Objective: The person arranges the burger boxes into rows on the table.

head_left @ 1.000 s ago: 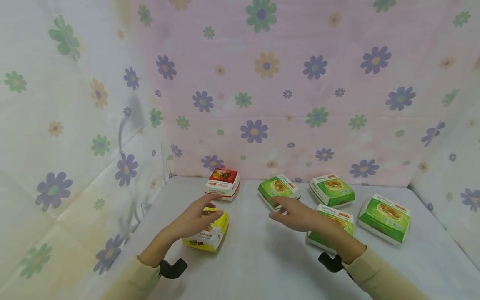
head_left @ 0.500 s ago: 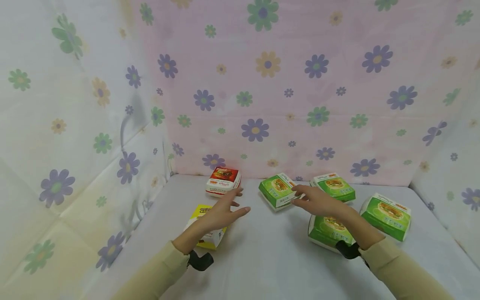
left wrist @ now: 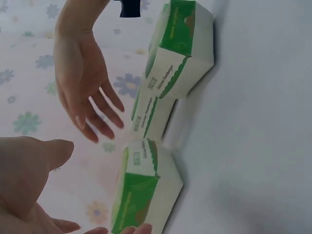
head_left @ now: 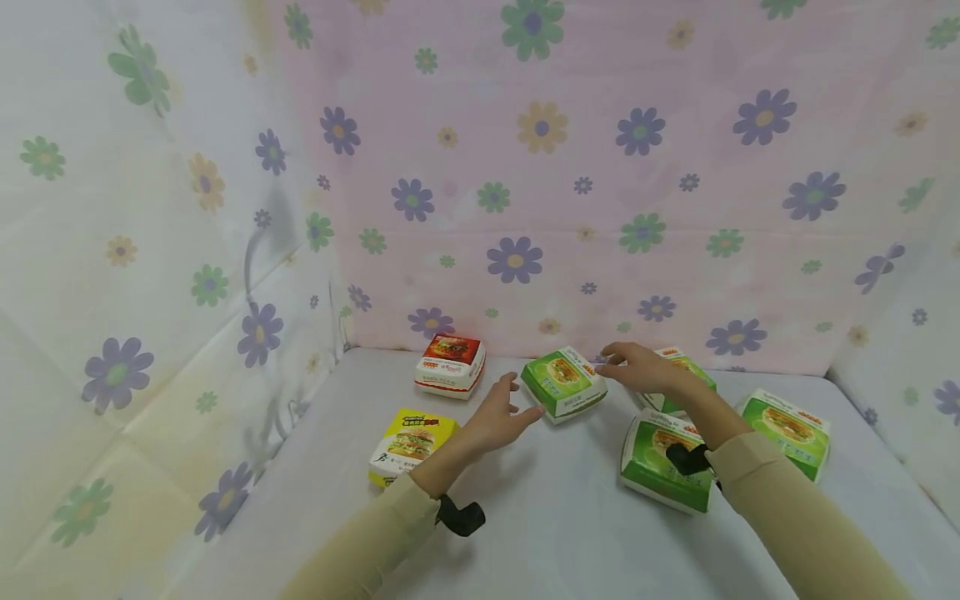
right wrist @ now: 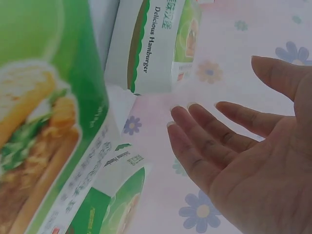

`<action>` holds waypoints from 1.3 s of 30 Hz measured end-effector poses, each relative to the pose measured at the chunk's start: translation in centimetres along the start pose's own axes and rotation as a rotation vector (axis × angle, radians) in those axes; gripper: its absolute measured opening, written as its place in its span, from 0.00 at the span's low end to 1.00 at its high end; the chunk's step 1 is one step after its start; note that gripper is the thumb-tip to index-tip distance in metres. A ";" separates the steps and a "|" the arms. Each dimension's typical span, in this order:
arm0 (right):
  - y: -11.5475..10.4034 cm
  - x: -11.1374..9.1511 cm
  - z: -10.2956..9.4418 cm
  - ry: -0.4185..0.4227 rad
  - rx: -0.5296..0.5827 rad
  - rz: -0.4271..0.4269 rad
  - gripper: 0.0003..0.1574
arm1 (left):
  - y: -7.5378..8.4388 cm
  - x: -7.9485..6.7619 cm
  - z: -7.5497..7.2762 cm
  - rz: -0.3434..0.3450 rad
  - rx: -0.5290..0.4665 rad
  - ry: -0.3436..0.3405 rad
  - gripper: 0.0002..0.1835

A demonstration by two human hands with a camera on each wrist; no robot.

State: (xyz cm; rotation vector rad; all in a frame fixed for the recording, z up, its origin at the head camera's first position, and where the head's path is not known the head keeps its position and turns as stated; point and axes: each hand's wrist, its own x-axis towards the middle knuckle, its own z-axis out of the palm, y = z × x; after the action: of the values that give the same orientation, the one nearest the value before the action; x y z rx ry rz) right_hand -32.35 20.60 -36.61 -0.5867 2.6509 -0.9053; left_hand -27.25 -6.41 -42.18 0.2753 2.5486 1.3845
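Note:
A green-and-white hamburger box [head_left: 562, 383] lies near the back of the table, between my two hands. At its left front side, my left hand [head_left: 498, 417] has its fingers extended and the thumb spread away. In the left wrist view, the fingertips overlap this box's lower end [left wrist: 136, 200]. Just past the box's right edge, my right hand [head_left: 641, 368] is held above the table, partly covering another green hamburger box [head_left: 693, 367]. The right wrist view shows the right palm [right wrist: 263, 161] with loosely spread fingers and nothing in them.
A red-and-white burger box [head_left: 450, 367] lies at the back left, with a yellow burger box [head_left: 408, 442] in front of it. Two more green boxes, one nearer [head_left: 660, 467] and one farther right [head_left: 787, 429], lie on the right. Flowered cloth [head_left: 450, 167] walls the table.
My left hand has moved right, from over the yellow box to beside the middle green box. The right hand has shifted right, from in front of that green box to its right side.

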 end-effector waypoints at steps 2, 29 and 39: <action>0.1 0.8 -0.1 -0.004 0.029 0.044 0.35 | 0.0 0.5 0.7 -0.028 -0.040 0.011 0.47; 1.8 6.1 2.9 0.017 0.228 0.324 0.23 | -1.8 6.2 5.2 -0.216 -0.333 0.147 0.42; 0.2 4.8 2.9 -0.011 0.177 0.317 0.16 | -2.1 6.9 3.7 -0.152 -0.301 0.147 0.27</action>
State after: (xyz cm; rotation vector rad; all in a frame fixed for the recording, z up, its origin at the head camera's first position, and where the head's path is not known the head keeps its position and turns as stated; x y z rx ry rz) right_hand -35.54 17.06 -39.59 -0.1233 2.5198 -1.0167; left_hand -32.91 -2.67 -46.68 -0.0738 2.3653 1.7530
